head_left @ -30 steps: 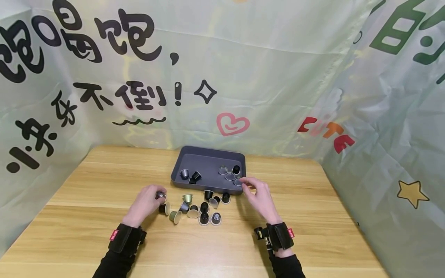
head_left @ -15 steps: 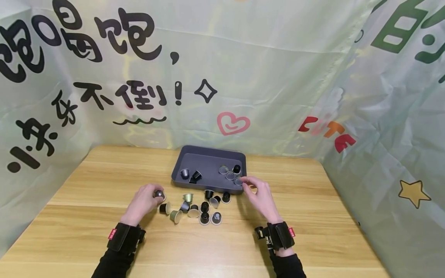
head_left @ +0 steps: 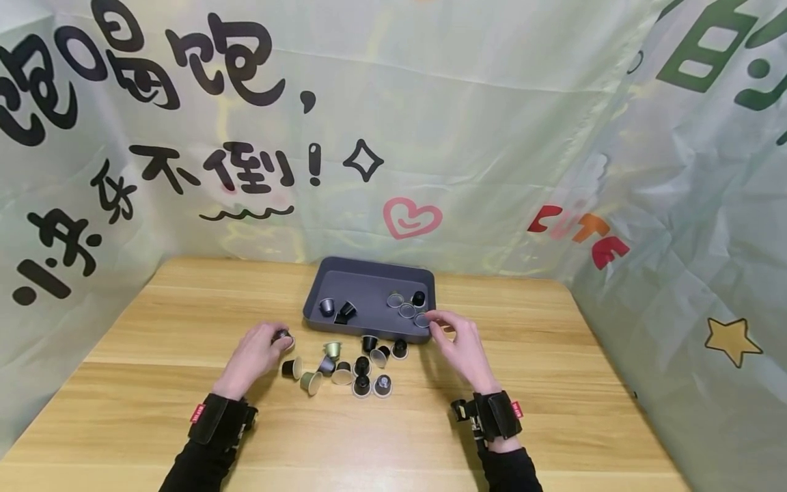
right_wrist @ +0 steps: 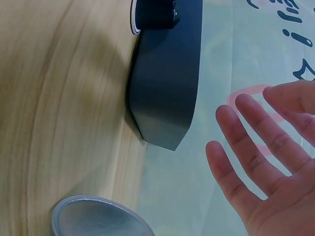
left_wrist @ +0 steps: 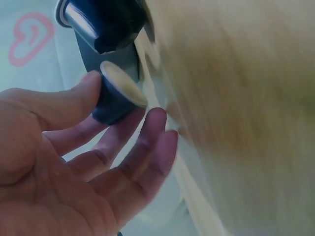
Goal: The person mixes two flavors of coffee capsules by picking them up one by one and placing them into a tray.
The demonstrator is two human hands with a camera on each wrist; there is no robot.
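A printed cloth (head_left: 479, 137) hangs behind the worktop (head_left: 553, 424), whose far edge has the tray (head_left: 363, 290) near it. Loose pods (head_left: 361, 367) crowd between my hands, before the tray's near edge. My right hand (head_left: 461, 345), fingers loose, reaches the tray's near right corner, hardly moved. Beyond the near left corner, my left hand (head_left: 255, 352) pinches a dark pod (left_wrist: 112, 102), turned since half a second ago.

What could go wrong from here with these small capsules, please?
The pinched capsule could slip, as the left hand seems to hold it only by thumb and fingertips. A black capsule lying on its side near that hand might roll if bumped. The right hand, its fingertips beside a round-lidded capsule in the tray, might nudge it.
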